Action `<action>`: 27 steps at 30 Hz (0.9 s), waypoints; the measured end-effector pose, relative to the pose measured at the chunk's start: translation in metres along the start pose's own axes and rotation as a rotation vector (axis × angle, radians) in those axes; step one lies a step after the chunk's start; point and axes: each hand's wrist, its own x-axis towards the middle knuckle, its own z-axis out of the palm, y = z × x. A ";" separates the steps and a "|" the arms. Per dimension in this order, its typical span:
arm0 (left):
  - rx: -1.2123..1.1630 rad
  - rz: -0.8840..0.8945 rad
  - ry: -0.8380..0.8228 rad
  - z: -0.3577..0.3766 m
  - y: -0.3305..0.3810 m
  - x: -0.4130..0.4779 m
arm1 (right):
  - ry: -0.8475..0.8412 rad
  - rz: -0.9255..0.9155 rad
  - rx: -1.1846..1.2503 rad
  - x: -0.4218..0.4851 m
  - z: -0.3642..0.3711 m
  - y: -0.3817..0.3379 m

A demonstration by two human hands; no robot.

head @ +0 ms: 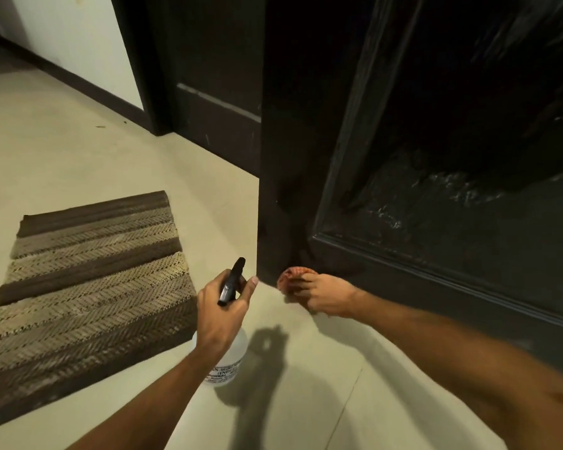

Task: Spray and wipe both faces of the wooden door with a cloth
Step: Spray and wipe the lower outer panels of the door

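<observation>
The dark wooden door (436,157) stands open and fills the right half of the view, with wet streaks on its lower panel. My right hand (325,297) grips a bunched reddish cloth (293,277) against the door's bottom corner, close to the floor. My left hand (223,311) holds a spray bottle (223,358) by the neck, fingers round its black trigger head; the clear body with a white label hangs below the hand. The nozzle points toward the door's bottom edge.
A brown striped woven mat (85,287) lies on the pale tiled floor (78,141) at the left. A dark door frame (150,76) and dark skirting board (78,82) run along the white wall behind.
</observation>
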 end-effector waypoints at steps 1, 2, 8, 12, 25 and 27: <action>-0.004 0.023 -0.015 0.000 0.005 0.004 | 0.125 0.092 0.038 -0.013 -0.001 0.013; -0.018 0.038 -0.028 0.002 0.008 0.005 | 0.199 0.177 0.034 -0.025 -0.009 0.025; -0.002 0.006 -0.051 0.023 -0.007 -0.023 | 0.100 0.235 -0.091 -0.043 0.003 0.005; -0.008 0.015 -0.098 0.033 0.006 -0.024 | 0.052 0.122 0.098 -0.077 0.032 -0.024; -0.092 -0.050 -0.226 0.077 0.016 -0.037 | 0.174 0.347 0.235 -0.161 0.026 -0.014; -0.057 -0.037 -0.210 0.079 0.012 -0.040 | 0.247 0.471 0.203 -0.164 0.015 -0.007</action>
